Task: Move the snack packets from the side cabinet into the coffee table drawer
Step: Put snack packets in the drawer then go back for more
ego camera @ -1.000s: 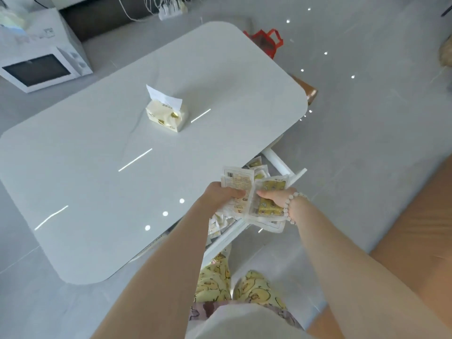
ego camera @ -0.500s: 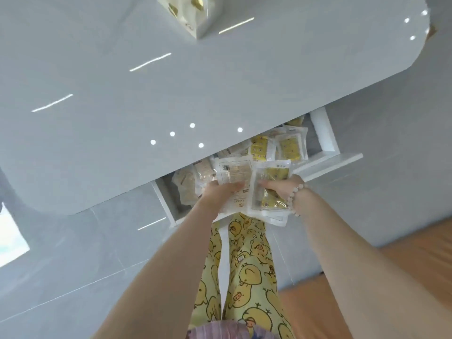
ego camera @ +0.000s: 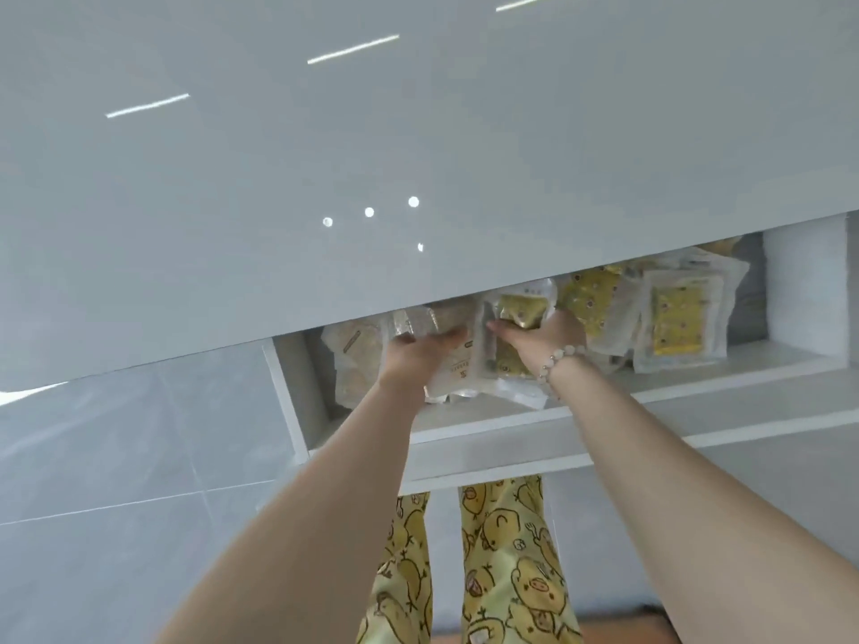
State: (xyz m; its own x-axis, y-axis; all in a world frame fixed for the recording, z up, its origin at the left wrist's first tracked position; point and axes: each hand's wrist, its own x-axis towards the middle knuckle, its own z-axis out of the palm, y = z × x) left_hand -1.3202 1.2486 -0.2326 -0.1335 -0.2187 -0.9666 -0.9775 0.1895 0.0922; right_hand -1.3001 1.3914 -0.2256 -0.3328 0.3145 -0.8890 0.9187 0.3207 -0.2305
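The white coffee table drawer (ego camera: 506,422) stands pulled out under the glossy white tabletop (ego camera: 325,178). Both hands reach inside it with a stack of clear snack packets (ego camera: 458,371) that have yellow contents. My left hand (ego camera: 416,353) grips the stack's left side. My right hand (ego camera: 541,337), with a bead bracelet at the wrist, presses on the stack's right side. More yellow-printed packets (ego camera: 674,318) lie in the right part of the drawer, and pale ones (ego camera: 353,355) at its left end. The tabletop hides the drawer's back.
Grey floor tiles (ego camera: 116,481) lie left of the drawer. My legs in yellow duck-print trousers (ego camera: 502,550) stand right below the drawer front. A strip of wooden floor shows along the bottom edge.
The view has dropped closer to the drawer. Both hands have carried the packet stack from above the drawer front down into the drawer, under the tabletop's edge.
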